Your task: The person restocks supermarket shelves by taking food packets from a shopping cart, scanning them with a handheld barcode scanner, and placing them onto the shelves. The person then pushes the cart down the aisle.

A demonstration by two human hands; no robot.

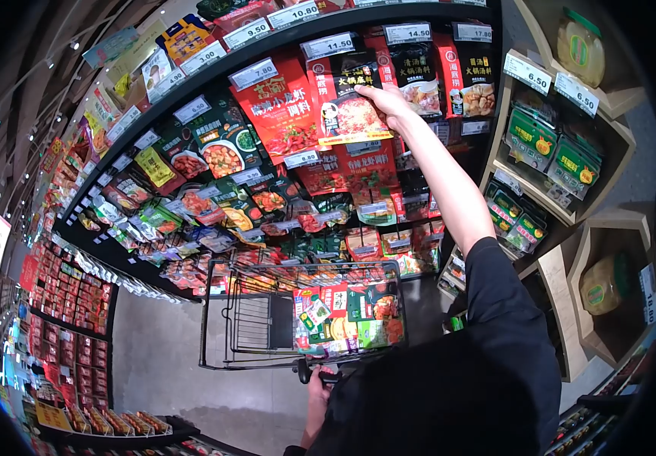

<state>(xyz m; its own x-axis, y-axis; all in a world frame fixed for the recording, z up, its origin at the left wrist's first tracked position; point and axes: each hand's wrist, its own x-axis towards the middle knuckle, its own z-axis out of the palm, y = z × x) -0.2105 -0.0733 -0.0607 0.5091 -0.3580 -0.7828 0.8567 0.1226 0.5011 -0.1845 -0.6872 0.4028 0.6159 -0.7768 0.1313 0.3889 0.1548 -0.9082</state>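
My right hand [379,105] reaches up to the rack with its fingers closed on the edge of a hotpot seasoning packet [352,120]. The packet is red, black and yellow with a picture of food, and hangs upright below an 11.50 price tag. Down below, my left hand [317,389] is wrapped round the handle [319,374] of a shopping cart [250,323]. Several colourful food packets [347,315] lie in the cart. A larger red seasoning packet [274,106] hangs just left of my right hand.
Rows of hanging seasoning packets [221,148] fill the black rack ahead. On the right, wooden hexagonal shelves [560,308] hold jars [580,49] and green packs [533,140]. Grey floor [160,365] lies left of the cart, with a shelf of red packages [69,334] beyond it.
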